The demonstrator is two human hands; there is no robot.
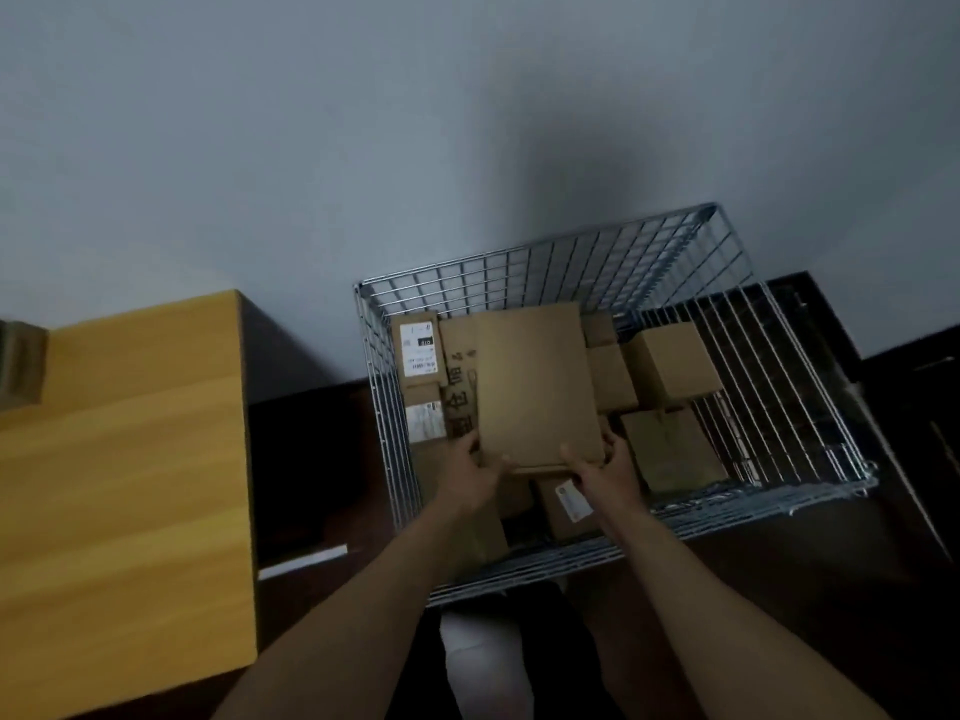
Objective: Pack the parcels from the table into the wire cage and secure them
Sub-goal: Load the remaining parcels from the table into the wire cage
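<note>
Gripping the flat parcel [535, 387] by its near edge, left hand [470, 472] and right hand [605, 472] hold it over the wire cage [395, 459].

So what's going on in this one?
A person holds a large flat parcel by its near edge, left hand and right hand gripping it, over the wire cage. Several smaller boxes already sit inside beneath it. Whether it rests on them yet is unclear. The wooden table stands to the left.
</note>
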